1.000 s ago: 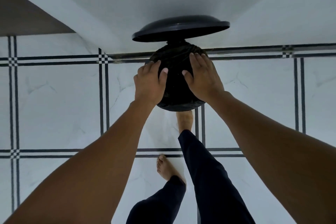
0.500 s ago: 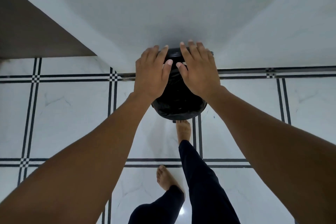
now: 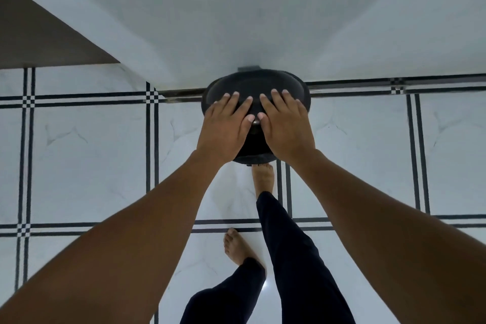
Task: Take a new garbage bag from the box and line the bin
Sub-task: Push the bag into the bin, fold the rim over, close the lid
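A round black pedal bin [image 3: 256,151] stands on the tiled floor against the white wall. Its dark lid [image 3: 256,83] lies down over the top. My left hand [image 3: 226,124] and my right hand [image 3: 285,124] rest flat on the lid, side by side, fingers spread, thumbs almost touching. Neither hand holds anything. The garbage bag inside the bin is hidden by the lid and my hands. No box of bags is in view.
The person's right foot [image 3: 263,176] rests at the bin's base and the left foot [image 3: 238,247] stands further back on the white marble floor [image 3: 92,153] with black line borders. A brown panel [image 3: 39,34] juts out at the upper left.
One second ago the lid stood raised and both hands pressed the black bag at the bin's rim. The lid has come down and both hands now lie flat on it.
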Motion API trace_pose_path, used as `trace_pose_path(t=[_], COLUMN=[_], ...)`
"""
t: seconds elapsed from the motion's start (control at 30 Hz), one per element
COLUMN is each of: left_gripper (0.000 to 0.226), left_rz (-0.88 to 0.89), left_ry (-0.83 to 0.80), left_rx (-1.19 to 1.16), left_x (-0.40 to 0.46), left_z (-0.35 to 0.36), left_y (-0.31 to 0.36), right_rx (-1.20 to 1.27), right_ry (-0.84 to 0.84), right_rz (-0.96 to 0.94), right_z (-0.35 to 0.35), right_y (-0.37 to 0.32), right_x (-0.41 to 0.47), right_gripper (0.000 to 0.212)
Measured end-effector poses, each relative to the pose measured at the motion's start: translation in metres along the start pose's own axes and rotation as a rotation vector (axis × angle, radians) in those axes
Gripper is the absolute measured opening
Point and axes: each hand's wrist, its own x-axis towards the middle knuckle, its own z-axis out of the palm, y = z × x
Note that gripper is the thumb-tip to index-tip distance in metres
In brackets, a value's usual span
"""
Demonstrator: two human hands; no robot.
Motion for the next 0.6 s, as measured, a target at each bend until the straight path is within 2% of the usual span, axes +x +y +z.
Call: trace_pose_path(t=[0.3,0.47,0.6], left_gripper=[0.055,0.056,0.057], left_rz=[0.047,0.021,0.014], left_ry=[-0.158,-0.153,-0.143], left_rx=[0.131,0.134,0.125], left_x=[-0.017,-0.018,-0.023], left_z=[0.125,0.136,0.106], left_y=[-0.027,-0.026,-0.019], right_rx=[-0.087,-0.109,-0.084], right_ry=[-0.179,-0.187,-0.21], right_rz=[0.02,0.047,0.02], right_z=[0.12,0.134,0.106], right_y=[0.029,0.024,0.011], right_x=[-0.036,-0.036,-0.036], right_gripper=[0.055,0.056,0.059])
